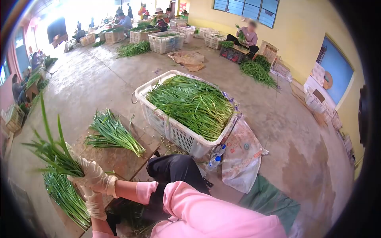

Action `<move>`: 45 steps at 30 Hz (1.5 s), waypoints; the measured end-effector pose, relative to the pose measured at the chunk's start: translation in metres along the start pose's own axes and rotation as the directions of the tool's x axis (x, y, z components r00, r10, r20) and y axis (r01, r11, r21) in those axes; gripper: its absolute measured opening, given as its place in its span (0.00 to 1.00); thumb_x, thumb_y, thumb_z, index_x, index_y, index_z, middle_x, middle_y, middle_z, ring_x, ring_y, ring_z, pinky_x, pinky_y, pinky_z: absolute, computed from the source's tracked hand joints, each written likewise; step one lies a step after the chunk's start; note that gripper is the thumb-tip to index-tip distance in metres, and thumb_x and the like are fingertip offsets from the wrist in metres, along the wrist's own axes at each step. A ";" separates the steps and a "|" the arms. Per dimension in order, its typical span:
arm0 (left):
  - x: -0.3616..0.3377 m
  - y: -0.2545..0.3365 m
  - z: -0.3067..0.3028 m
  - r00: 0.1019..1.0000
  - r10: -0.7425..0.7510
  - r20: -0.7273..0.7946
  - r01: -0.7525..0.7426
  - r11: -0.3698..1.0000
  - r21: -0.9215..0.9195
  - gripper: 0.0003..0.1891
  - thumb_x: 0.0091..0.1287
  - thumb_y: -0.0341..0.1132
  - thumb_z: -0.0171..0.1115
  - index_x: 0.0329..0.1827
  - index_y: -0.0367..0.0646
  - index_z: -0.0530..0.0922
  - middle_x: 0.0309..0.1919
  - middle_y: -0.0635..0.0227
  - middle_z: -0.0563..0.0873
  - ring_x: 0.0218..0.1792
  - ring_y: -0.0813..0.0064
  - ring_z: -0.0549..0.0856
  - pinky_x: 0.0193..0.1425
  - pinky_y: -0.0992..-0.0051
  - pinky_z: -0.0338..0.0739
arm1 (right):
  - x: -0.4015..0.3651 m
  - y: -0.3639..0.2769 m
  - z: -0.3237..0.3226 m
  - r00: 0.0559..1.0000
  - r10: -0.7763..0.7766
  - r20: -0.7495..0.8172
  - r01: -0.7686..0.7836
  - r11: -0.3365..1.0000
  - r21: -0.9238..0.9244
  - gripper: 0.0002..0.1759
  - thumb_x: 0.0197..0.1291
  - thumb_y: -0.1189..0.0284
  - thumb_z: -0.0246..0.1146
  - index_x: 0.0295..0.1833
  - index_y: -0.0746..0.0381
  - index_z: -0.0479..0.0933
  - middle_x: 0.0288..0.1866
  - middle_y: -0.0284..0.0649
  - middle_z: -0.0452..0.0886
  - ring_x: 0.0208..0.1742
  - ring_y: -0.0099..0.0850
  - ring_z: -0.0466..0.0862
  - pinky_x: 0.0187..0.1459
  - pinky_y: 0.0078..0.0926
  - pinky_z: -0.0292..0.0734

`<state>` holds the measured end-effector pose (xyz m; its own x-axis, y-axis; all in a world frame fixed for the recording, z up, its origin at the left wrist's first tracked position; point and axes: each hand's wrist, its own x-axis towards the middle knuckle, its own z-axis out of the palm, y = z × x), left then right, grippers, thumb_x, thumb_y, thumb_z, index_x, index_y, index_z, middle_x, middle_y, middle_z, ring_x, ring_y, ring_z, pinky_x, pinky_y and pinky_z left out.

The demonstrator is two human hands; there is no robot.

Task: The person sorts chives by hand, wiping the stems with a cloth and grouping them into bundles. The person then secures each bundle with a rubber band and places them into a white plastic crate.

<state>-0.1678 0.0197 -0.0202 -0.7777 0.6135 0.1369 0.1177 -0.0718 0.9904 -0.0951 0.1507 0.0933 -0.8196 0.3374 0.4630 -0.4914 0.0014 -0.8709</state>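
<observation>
My right hand (pixel 93 174), in a white glove, is closed around a bunch of chives (pixel 59 158) held up at the left, leaves pointing up and away. Just below it is my left hand (pixel 95 204), gloved too; its fingers are hidden behind the right hand and the greens. Under the hands a pile of chives (pixel 67 196) lies on a low board (pixel 107 160). Farther back on that board rests a second bunch (pixel 115 133), its pale stalk ends toward me.
A white plastic crate (pixel 174 129) heaped with chives stands before me. Beside it are water bottles (pixel 215 160), a sack (pixel 242 156) and a green cloth (pixel 270 202). A person (pixel 248 37) holding greens sits by the wall. Other people and crates (pixel 166 43) are farther back.
</observation>
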 end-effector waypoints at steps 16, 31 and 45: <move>-0.072 0.042 -0.036 0.964 0.177 0.198 -0.264 0.594 0.760 0.22 0.67 0.32 0.64 0.64 0.39 0.77 0.52 0.57 0.87 0.54 0.63 0.86 0.55 0.69 0.80 | -0.012 -0.049 0.016 0.834 0.226 0.504 -0.421 0.851 0.315 0.39 0.55 0.80 0.67 0.74 0.58 0.67 0.43 0.31 0.79 0.47 0.29 0.78 0.44 0.28 0.77; -0.076 0.087 -0.013 0.941 -0.149 -0.303 -0.073 0.787 -0.613 0.26 0.77 0.41 0.58 0.74 0.38 0.68 0.42 0.77 0.81 0.44 0.80 0.80 0.57 0.74 0.79 | -0.078 0.039 -0.052 0.609 0.591 0.529 -0.702 0.712 0.011 0.15 0.65 0.70 0.69 0.52 0.69 0.83 0.40 0.38 0.89 0.42 0.25 0.85 0.45 0.23 0.79; -0.085 0.056 -0.042 0.949 -0.151 -0.278 -0.108 0.672 -0.733 0.30 0.78 0.47 0.57 0.78 0.44 0.65 0.61 0.72 0.83 0.58 0.73 0.80 0.68 0.68 0.74 | -0.086 0.029 -0.051 0.608 0.503 0.614 -0.381 0.864 -0.330 0.36 0.64 0.64 0.70 0.74 0.62 0.68 0.59 0.45 0.83 0.60 0.36 0.80 0.64 0.31 0.71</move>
<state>-0.1206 -0.0693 0.0244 -0.9272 0.3742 -0.0148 -0.2893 -0.6907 0.6628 -0.0242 0.1695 0.0196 -0.9267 -0.3717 -0.0555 -0.0147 0.1833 -0.9830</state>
